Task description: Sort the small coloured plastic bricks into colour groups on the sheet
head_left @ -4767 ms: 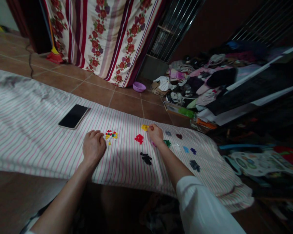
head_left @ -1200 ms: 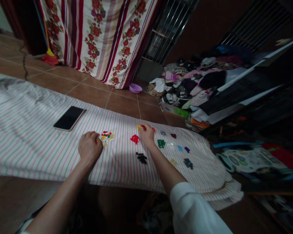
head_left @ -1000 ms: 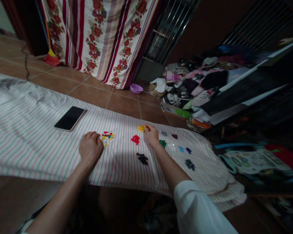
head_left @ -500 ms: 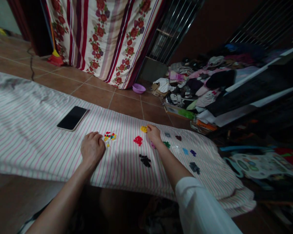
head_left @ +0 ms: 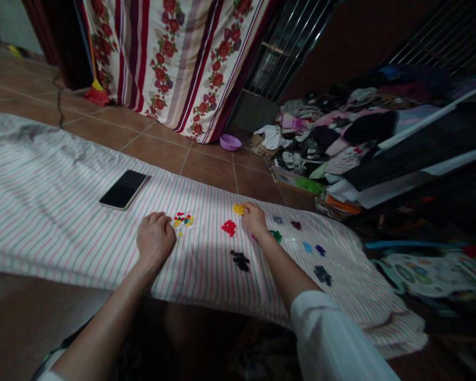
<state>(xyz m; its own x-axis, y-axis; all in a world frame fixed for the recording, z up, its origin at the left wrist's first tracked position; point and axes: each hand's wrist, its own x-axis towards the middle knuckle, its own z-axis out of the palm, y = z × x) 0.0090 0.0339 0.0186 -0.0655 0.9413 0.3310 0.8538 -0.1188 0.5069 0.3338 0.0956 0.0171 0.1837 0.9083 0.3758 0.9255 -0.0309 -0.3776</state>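
My right hand (head_left: pixel 254 219) reaches to the far side of the striped cloth, its fingers closed together against a small heap of yellow pieces (head_left: pixel 238 209). What sits between those fingertips is too small to tell. My left hand (head_left: pixel 155 239) rests on the cloth with fingers loosely bent and holds nothing visible. Just right of it lies a mixed pile of tiny coloured pieces (head_left: pixel 183 220), mostly yellow, red and white. Between the hands is a red heap (head_left: pixel 229 228), with a black heap (head_left: pixel 240 260) nearer me. Pink pieces (head_left: pixel 253 237) are partly hidden by my right wrist.
Right of my forearm lie green (head_left: pixel 276 235), grey (head_left: pixel 277 219), dark red (head_left: pixel 296 225), light blue (head_left: pixel 308 247), purple (head_left: pixel 320 250) and dark grey heaps (head_left: pixel 322 275). A phone (head_left: pixel 124 189) lies at left. Beyond are a purple basin (head_left: pixel 230 142) and piled clothes (head_left: pixel 341 132).
The whole view has shifted slightly, so everything appears a little further right. Both hands keep nearly the same places beside the mixed pile and the yellow heap.
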